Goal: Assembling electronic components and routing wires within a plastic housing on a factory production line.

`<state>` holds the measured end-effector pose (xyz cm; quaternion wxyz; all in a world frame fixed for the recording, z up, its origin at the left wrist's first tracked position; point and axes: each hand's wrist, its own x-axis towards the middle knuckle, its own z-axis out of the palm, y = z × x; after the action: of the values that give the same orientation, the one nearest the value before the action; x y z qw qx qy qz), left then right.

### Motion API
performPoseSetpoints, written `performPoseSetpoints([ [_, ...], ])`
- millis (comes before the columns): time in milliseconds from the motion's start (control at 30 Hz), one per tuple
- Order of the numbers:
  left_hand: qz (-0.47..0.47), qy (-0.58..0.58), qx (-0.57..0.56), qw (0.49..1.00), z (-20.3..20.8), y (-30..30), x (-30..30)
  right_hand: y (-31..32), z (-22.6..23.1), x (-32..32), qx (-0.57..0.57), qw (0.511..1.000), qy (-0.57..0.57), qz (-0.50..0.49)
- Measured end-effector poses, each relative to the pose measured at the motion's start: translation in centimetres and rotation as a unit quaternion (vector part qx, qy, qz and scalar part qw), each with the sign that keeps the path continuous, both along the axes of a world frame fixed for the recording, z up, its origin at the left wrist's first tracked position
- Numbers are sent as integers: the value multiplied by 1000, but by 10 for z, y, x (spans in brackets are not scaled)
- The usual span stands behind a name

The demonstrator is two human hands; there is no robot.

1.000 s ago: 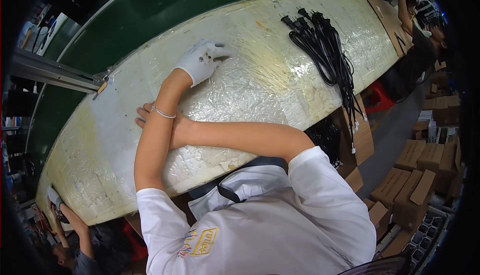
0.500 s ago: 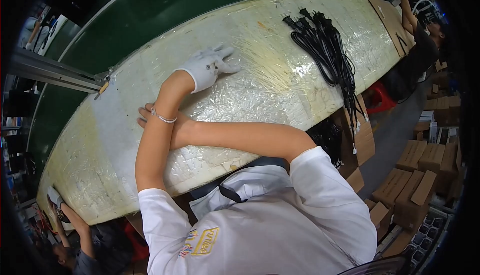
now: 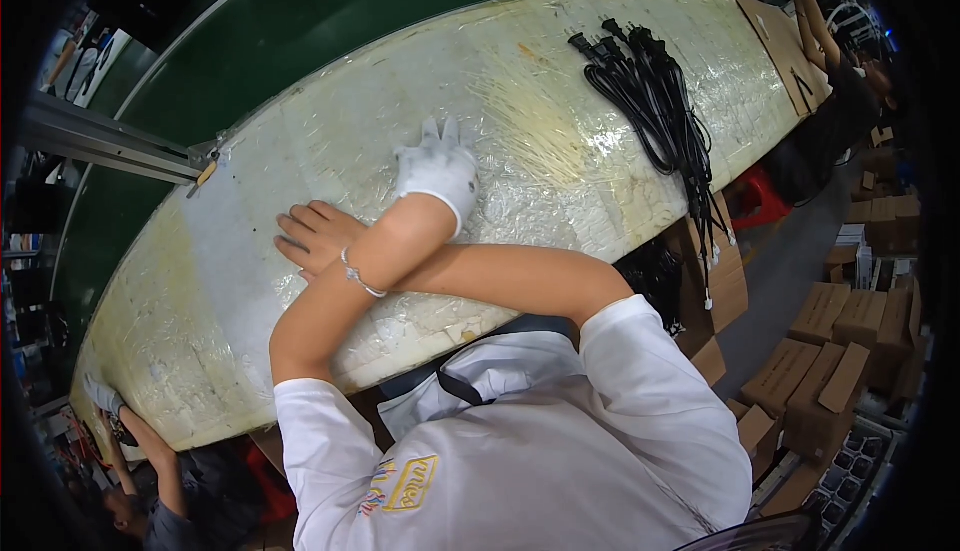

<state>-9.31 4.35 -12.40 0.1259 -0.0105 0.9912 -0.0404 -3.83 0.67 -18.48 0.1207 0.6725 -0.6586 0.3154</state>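
Note:
My forearms are crossed, the left one lying over the right. My left hand [image 3: 438, 173], in a white glove, rests palm down on the worktable [image 3: 350, 171] with its fingers apart, holding nothing. My right hand [image 3: 322, 235] is bare and lies flat, fingers spread, on the film-covered tabletop left of the gloved one. Closest to the left hand is a loose spread of thin pale cable ties [image 3: 535, 126]. Beyond them, to the right, several bundled black power cords [image 3: 650, 91] lie with plugs at the far end and their other ends hanging over the near edge.
A metal post [image 3: 110, 141] stands at the left beside a yellow-handled tool [image 3: 203, 179]. Cardboard boxes [image 3: 820, 391] are stacked on the right. Co-workers sit at both table ends; pliers [image 3: 802, 81] lie on cardboard at the right end. A red stool [image 3: 760, 199] stands below.
My left hand has drawn back toward me and turned, its fingers now pointing away from me. More of my right hand shows from under the left forearm, its fingers spread.

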Motion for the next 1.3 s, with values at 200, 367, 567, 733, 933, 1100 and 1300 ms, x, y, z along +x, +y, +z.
performPoseSetpoints([
  [200, 16, 49, -81, 995, -10, 11, 5, 5, 8, 0, 10, 1000, -17, -17],
  [367, 33, 25, -87, 995, -2, 15, 14, 2, 11, 2, 16, 1000, -15, -14],
  [567, -10, 121, -141, 983, -9, 25, 31, 3, 9, 2, 25, 999, -16, -13],
  [733, -35, 141, -78, 986, -12, 18, 20, 6, 13, -1, 29, 999, -23, -8],
  [933, -59, 122, -56, 989, -7, 6, 9, 5, 12, -1, 14, 999, -34, 2],
  [1100, -51, 100, -44, 993, -4, 5, 4, 3, 6, -1, 8, 999, -35, 7],
  [1300, -45, 72, 21, 996, 4, -24, -21, 2, -6, -8, -12, 999, -33, 19],
])
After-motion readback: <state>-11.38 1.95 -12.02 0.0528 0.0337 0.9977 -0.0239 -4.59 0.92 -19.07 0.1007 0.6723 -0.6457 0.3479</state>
